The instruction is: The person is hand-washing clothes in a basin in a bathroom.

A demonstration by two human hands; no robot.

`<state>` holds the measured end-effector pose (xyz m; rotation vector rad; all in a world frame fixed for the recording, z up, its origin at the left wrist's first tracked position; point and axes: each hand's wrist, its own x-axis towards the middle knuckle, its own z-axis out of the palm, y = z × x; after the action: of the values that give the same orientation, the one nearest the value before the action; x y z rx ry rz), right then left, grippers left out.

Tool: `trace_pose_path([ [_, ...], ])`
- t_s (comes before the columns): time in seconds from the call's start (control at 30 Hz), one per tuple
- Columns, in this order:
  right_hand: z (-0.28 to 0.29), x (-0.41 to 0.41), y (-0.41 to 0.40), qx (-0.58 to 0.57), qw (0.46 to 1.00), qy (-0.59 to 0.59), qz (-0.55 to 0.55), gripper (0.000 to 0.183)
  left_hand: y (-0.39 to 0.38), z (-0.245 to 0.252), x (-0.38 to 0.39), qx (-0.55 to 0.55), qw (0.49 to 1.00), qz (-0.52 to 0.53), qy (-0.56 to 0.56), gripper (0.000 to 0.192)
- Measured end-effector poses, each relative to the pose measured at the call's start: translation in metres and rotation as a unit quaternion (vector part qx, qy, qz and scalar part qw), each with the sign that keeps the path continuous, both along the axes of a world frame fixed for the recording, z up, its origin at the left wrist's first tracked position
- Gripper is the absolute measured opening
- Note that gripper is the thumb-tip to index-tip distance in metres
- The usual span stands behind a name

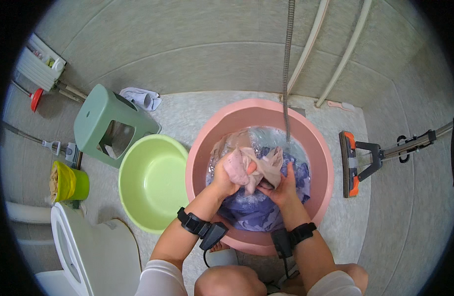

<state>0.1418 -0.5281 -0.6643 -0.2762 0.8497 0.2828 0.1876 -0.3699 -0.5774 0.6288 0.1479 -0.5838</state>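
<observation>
A large pink plastic basin (pixel 325 159) stands on the floor before me, with soapy water (pixel 266 137) in it. Bunched up over the water is a pale pink and beige garment (pixel 264 166). My left hand (pixel 224 179) grips its left side, where a pink sock-like part covers the fingertips. At its right side, my right hand (pixel 284 187) holds the lower edge between thumb and fingers, with the index finger raised. Below both hands lies a soaked purple patterned cloth (pixel 254 212). Another beige wet fabric (pixel 234 140) floats at the basin's back left.
A light green basin (pixel 156 185) touches the pink one's left side. Behind it stands a green stool (pixel 97 122); a toilet (pixel 105 248) is at lower left. A metal shower hose (pixel 287 74) hangs into the pink basin. A sponge mop (pixel 349 164) leans on the right.
</observation>
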Motion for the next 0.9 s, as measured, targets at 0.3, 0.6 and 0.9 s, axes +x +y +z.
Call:
trace_pose_path([
  [0.3, -0.003, 0.013, 0.003, -0.213, 0.963, -0.156, 0.043, 0.033, 0.067, -0.023, 0.032, 0.391, 0.908, -0.145, -0.03, 0.027],
  [0.6, 0.055, 0.034, -0.014, -0.327, 0.934, -0.147, 0.016, 0.046, 0.029, -0.039, 0.022, 0.733, 0.488, -0.063, -0.469, 0.046],
  [0.9, 0.003, 0.011, -0.016, -0.357, 0.934, 0.008, 0.017, 0.047, -0.055, -0.088, -0.005, 0.776, 0.427, -0.24, -0.398, 0.051],
])
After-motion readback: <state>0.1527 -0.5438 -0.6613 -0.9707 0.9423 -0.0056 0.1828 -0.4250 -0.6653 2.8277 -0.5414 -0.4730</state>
